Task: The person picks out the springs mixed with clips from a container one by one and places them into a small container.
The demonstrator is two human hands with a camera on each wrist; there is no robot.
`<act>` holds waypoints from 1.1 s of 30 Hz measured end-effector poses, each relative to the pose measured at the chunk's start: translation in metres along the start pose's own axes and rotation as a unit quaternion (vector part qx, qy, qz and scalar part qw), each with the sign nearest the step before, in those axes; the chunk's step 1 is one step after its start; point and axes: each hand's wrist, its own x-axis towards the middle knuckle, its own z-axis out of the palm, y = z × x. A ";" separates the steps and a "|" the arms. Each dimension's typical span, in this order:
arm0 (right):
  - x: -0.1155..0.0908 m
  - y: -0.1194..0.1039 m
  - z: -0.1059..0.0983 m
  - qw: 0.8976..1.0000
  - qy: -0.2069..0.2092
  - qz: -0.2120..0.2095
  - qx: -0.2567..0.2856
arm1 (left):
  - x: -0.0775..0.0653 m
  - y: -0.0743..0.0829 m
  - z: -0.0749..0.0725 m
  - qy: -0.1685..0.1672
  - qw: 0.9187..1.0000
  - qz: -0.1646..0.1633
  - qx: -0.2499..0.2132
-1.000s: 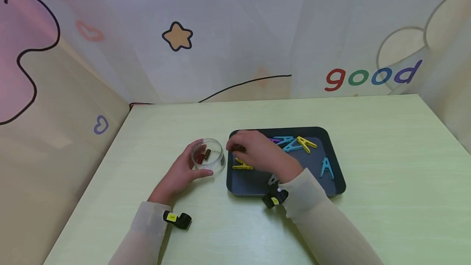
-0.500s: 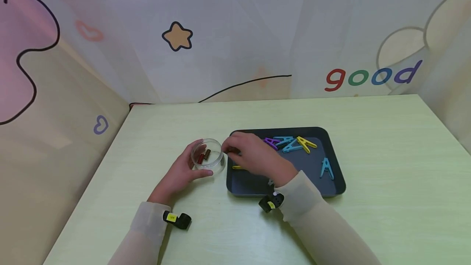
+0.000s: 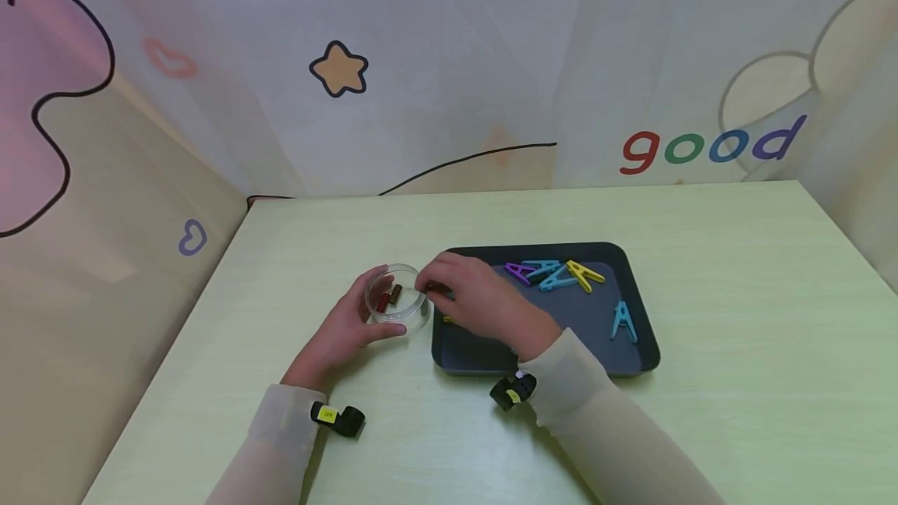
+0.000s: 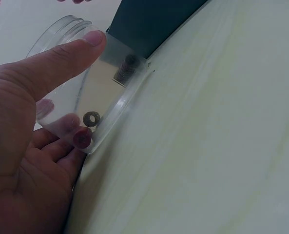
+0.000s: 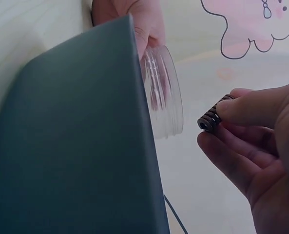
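My left hand (image 3: pixel 344 330) grips a clear round jar (image 4: pixel 61 53) at the left of the tray, thumb along one side and fingers round the other. Inside the jar lie a red spring (image 3: pixel 382 302) and a brownish spring (image 3: pixel 396 294). A dark coiled spring (image 4: pixel 126 69) shows through the jar's wall in the left wrist view. Between thumb and fingers, my right hand (image 3: pixel 484 306) pinches a dark spring (image 5: pixel 213 114). That hand is over the tray's left edge, close beside the jar's rim; in the right wrist view the spring is apart from the jar.
A dark tray (image 3: pixel 547 357) stands right of the jar. It holds blue clothespins (image 3: pixel 622 322), a yellow clothespin (image 3: pixel 585 275) and a purple clothespin (image 3: pixel 520 272). Another yellow piece is mostly hidden under my right hand. A printed cloth backdrop (image 3: pixel 449 84) rises behind the table.
My right hand has moved left, from over the tray to beside the jar's rim. More of the purple clothespin now shows. The left hand and jar have stayed put.
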 end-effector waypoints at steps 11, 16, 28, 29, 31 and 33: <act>0.001 0.001 0.007 0.999 0.033 -0.031 -0.002 | 0.000 0.001 0.000 0.001 1.000 0.004 0.002; 0.001 -0.001 0.009 0.999 0.028 -0.038 0.002 | 0.000 0.001 0.000 0.001 1.000 -0.006 0.008; 0.003 -0.002 0.017 0.995 0.068 -0.079 -0.002 | -0.004 0.013 0.000 -0.007 1.000 -0.021 0.003; 0.003 -0.002 0.018 0.994 0.071 -0.080 -0.004 | -0.006 0.017 0.000 -0.008 1.000 -0.022 0.004; 0.004 -0.003 0.019 0.994 0.075 -0.083 -0.008 | -0.009 0.025 0.000 -0.010 1.000 -0.023 0.004; 0.004 -0.004 0.019 0.994 0.076 -0.084 -0.011 | -0.012 0.031 0.000 -0.011 1.000 -0.020 0.002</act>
